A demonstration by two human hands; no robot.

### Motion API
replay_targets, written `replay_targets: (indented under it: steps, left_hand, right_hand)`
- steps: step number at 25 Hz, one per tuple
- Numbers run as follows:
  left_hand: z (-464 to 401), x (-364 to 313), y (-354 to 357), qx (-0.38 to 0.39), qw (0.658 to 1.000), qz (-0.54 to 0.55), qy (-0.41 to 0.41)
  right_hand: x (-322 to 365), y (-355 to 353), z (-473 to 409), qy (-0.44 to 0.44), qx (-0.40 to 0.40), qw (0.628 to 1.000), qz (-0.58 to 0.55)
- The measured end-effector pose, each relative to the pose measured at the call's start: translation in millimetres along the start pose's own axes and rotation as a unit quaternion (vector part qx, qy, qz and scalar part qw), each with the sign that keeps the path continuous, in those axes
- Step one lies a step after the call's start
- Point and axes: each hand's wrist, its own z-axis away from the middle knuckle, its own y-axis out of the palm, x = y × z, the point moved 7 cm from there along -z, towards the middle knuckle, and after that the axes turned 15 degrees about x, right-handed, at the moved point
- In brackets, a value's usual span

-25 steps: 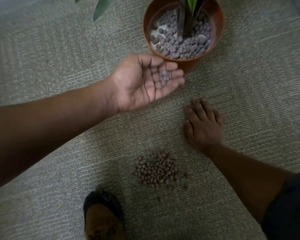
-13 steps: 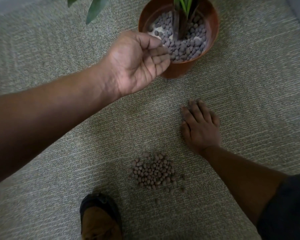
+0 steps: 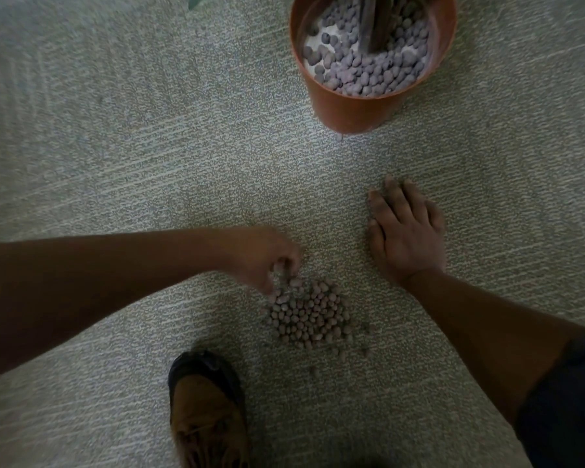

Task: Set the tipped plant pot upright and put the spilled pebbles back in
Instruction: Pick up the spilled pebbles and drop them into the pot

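- Hands first: my left hand has its fingers curled down into the far-left edge of the spilled pebbles, pinching at a few of them; motion blur keeps me from telling how many it really has. My right hand lies flat and relaxed on the carpet, holding nothing, to the right of the pile and a little beyond it.
- I use the pile as my landmark. The plant pot already stands upright well beyond it and slightly to the right, with plenty of pebbles inside around the stem.
- A shoe sits just on the near-left side of the pile.
- Risk, as I judge it: a small fingertip pinch can leak pebbles over the long carry to the pot, scattering them across carpet where they blend into the weave.
- A few strays already lie off the pile's near-right edge; they look easy to miss.
- Shifting that shoe could kick or crush the heap.
- Dropping a handful from too high could bounce pebbles back over the rim, and brushing the pot could tip it again.
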Motion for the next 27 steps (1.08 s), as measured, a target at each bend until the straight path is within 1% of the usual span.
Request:
replay_targets:
  steps: [3, 7, 9, 12, 16, 18, 23, 27]
  left_hand:
    - [-1, 0, 27, -0.03, 0.998, -0.044, 0.016]
    - [-5, -4, 46, -0.046, 0.996, -0.071, -0.008]
    - [-6, -6, 48, -0.065, 0.997, -0.051, -0.003]
    - [-5, -9, 48, -0.1, 0.994, 0.008, 0.029]
    - [-2, -16, 51, -0.132, 0.989, -0.009, 0.062]
    - [-2, -18, 50, -0.139, 0.987, -0.011, 0.073]
    - [-6, -20, 43, -0.146, 0.984, 0.026, 0.098]
    - [-6, -16, 36, -0.164, 0.98, 0.064, 0.096]
  right_hand:
    - [0, -1, 1, -0.002, -0.001, 1.0, 0.003]
    - [0, -1, 0, 0.002, 0.006, 1.0, -0.007]
    - [0, -1, 1, 0.002, 0.005, 1.0, -0.005]
    - [0, -2, 1, 0.0, 0.003, 1.0, -0.008]
    - [1, -2, 1, 0.002, 0.004, 1.0, -0.012]
    - [0, -1, 1, 0.003, 0.006, 1.0, -0.009]
    - [0, -1, 1, 0.001, 0.008, 1.0, -0.01]
    - [0, 0, 0, 0.0, 0.007, 1.0, -0.008]
